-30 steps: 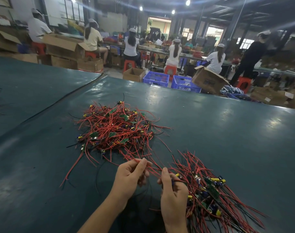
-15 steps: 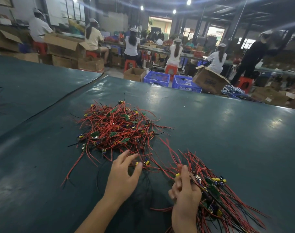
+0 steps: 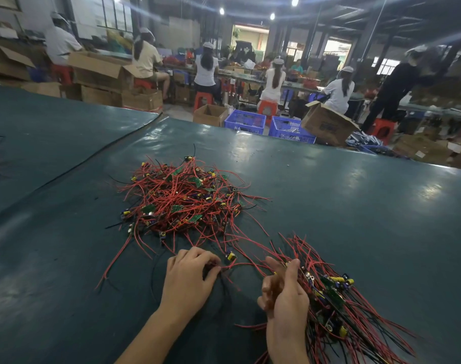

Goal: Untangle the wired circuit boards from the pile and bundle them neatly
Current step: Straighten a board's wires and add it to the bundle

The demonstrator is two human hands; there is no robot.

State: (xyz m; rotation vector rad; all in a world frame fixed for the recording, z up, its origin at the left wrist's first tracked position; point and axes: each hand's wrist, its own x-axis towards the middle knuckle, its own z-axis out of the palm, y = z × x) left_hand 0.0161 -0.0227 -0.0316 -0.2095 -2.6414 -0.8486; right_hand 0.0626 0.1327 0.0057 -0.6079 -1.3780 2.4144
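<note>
Pinching a red wire [image 3: 242,264] in left hand [image 3: 187,281], strung rightward toward board bundle [image 3: 331,295] beside right hand [image 3: 286,300], grip there unreadable.

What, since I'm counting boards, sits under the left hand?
Red wires run under the left hand, on the green table; any board beneath the palm is hidden.

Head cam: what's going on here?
A person is sorting small green circuit boards with red and black wires on a dark green table. The left hand pinches red wires at the near edge of the tangled pile. The right hand is against the gathered bundle on the right; its fingers are blurred, so the grip is unclear. Many boards lie tangled in the pile.
</note>
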